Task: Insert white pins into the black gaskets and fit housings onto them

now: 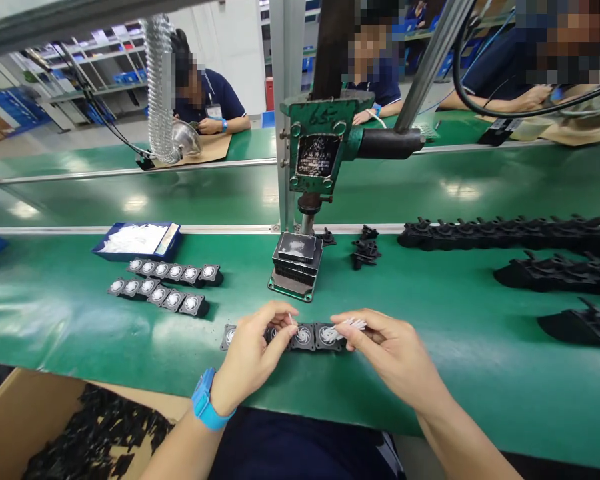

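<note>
Ten o'clock: blue tray (130, 256) of white pieces (133, 239), probably for left reach; two fan lines (173, 300) nearer. Left hand (254, 340): fingers pinching thin white stick (291, 319), seemingly for precision, over fan row (304, 337) at twelve. Press (314, 143) beyond. Right hand (390, 335): fingers gripping white bundle (355, 325), apparently ready supply. Two o'clock: black housings (500, 235), lined up.

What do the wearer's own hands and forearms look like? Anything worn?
Left hand: ungloved, with a bright blue wristband carrying a squarish blue piece at the wrist. Right hand: ungloved, nothing at the wrist. No sleeve shows on either visible forearm.
</note>
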